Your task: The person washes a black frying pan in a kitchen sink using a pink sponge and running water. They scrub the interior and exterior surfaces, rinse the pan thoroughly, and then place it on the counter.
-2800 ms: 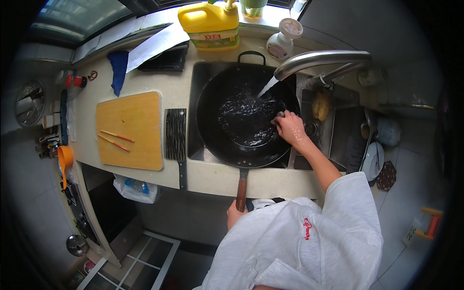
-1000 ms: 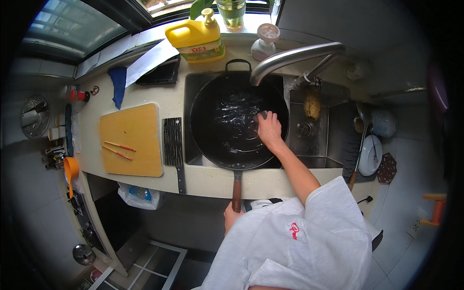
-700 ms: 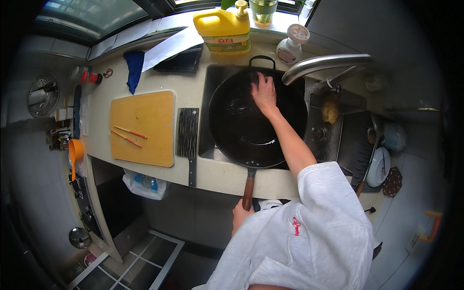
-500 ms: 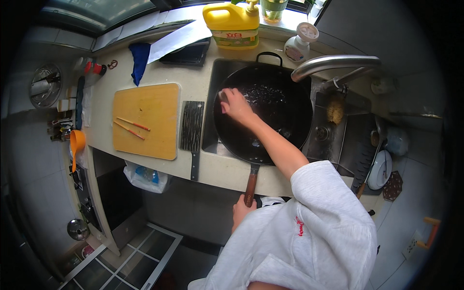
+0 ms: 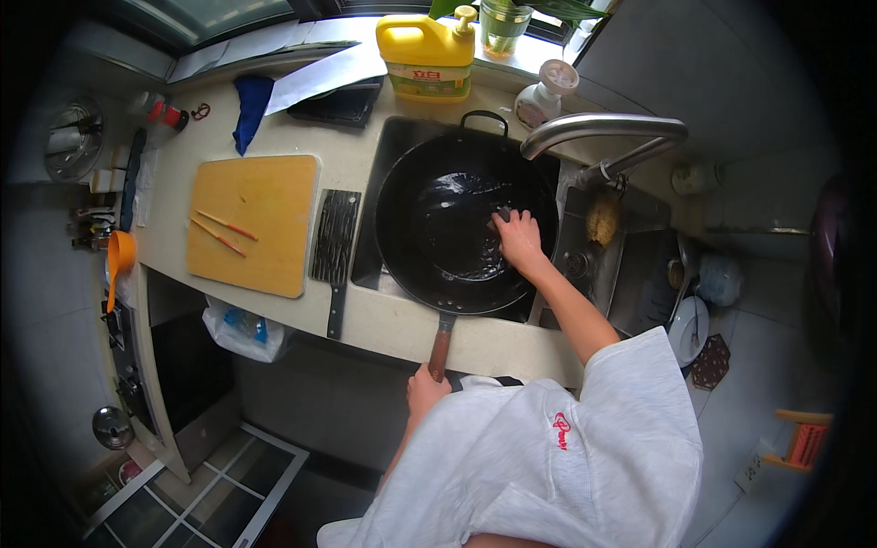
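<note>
A big black wok (image 5: pixel 425 247) rests over the sink, its inside wet and shiny with a little light foam. My left hand (image 5: pixel 426 391) is wrapped round its brown wooden handle (image 5: pixel 440 349) at the counter's front edge. Inside the wok, on its right side, my right hand (image 5: pixel 521 239) pinches a small dark sponge-like pad (image 5: pixel 499 217) against the surface. The fingers partly cover the pad, so its exact kind is unclear.
A steel faucet (image 5: pixel 607 132) arches beside the wok's far right rim. Left of it lie a cleaver (image 5: pixel 335 247) and a wooden board (image 5: pixel 251 260) with chopsticks (image 5: pixel 219 239). Behind stand a yellow jug (image 5: pixel 426 59) and a white pump bottle (image 5: pixel 545 93). A brown scrubber (image 5: pixel 602 219) hangs near the faucet.
My right hand has swept from the wok's left side to its right with the pad. The white flecks inside have become a wet sheen. My left hand keeps its hold; the view has shifted slightly.
</note>
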`<state>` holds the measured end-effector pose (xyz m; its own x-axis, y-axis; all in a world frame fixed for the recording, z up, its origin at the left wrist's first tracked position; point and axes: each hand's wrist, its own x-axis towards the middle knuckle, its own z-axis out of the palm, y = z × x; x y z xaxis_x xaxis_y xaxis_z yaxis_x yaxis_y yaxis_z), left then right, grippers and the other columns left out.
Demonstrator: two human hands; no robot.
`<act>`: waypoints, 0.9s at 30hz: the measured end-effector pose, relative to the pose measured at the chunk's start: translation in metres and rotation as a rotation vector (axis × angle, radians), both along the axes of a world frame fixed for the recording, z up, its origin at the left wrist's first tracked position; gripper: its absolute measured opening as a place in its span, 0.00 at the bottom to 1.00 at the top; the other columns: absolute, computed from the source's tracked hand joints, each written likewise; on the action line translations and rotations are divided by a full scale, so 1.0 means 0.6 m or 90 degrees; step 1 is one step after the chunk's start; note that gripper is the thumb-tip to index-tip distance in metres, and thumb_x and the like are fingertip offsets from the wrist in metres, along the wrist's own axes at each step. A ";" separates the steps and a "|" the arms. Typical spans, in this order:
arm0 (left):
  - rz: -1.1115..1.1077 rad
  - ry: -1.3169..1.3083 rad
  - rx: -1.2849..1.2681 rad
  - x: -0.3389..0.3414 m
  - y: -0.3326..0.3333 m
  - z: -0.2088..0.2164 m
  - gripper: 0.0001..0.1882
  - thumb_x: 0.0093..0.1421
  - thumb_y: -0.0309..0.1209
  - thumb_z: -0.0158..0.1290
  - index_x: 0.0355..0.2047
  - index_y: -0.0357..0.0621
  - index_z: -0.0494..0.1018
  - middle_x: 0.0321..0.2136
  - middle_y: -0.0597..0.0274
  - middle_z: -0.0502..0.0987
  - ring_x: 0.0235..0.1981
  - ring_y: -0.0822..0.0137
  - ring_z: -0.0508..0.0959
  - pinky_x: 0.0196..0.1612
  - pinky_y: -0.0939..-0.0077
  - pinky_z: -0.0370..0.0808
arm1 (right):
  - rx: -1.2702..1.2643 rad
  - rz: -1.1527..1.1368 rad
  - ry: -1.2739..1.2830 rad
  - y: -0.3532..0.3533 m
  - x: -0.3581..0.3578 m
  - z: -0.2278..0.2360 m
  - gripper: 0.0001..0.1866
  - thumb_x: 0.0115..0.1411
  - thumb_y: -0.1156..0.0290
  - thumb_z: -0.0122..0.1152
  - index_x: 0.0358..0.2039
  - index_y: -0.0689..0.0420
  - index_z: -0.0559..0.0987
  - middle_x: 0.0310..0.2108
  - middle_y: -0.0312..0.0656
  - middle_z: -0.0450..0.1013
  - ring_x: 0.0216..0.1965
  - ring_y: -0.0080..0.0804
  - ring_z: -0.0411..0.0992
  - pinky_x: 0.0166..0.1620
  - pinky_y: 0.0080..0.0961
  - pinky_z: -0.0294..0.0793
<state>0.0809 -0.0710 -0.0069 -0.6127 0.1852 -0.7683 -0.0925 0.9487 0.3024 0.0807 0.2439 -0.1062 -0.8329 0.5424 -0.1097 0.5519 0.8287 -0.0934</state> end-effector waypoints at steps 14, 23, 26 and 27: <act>0.041 -0.214 0.189 -0.003 -0.028 0.010 0.11 0.44 0.29 0.57 0.27 0.36 0.70 0.21 0.50 0.73 0.26 0.57 0.74 0.34 0.68 0.70 | -0.626 -0.116 0.083 0.019 -0.120 0.135 0.23 0.59 0.53 0.50 0.45 0.57 0.78 0.37 0.47 0.76 0.39 0.36 0.74 0.45 0.26 0.70; 0.051 -0.331 0.419 -0.020 -0.051 -0.014 0.11 0.43 0.27 0.57 0.21 0.35 0.66 0.16 0.65 0.64 0.21 0.73 0.64 0.26 0.73 0.63 | -0.246 0.131 -0.046 0.009 -0.156 0.386 0.19 0.52 0.56 0.61 0.39 0.56 0.80 0.35 0.46 0.78 0.40 0.43 0.76 0.45 0.34 0.75; 0.056 -0.339 0.441 -0.020 -0.058 -0.018 0.12 0.43 0.28 0.57 0.20 0.36 0.65 0.16 0.66 0.63 0.21 0.73 0.63 0.26 0.73 0.62 | -0.279 0.127 -0.012 -0.005 -0.173 0.421 0.22 0.53 0.54 0.61 0.43 0.57 0.78 0.35 0.50 0.77 0.38 0.44 0.76 0.45 0.33 0.74; 0.047 -0.343 0.431 -0.025 -0.055 -0.011 0.12 0.43 0.28 0.57 0.19 0.36 0.64 0.16 0.66 0.63 0.21 0.73 0.63 0.26 0.73 0.62 | -0.270 0.133 -0.005 -0.012 -0.177 0.430 0.22 0.53 0.55 0.61 0.42 0.57 0.78 0.36 0.49 0.77 0.39 0.44 0.76 0.45 0.33 0.74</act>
<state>0.0659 -0.1038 -0.0137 -0.2258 0.6815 -0.6961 -0.4394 0.5665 0.6971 -0.0258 0.2368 0.1518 -0.9179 0.2692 -0.2915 0.3791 0.8119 -0.4439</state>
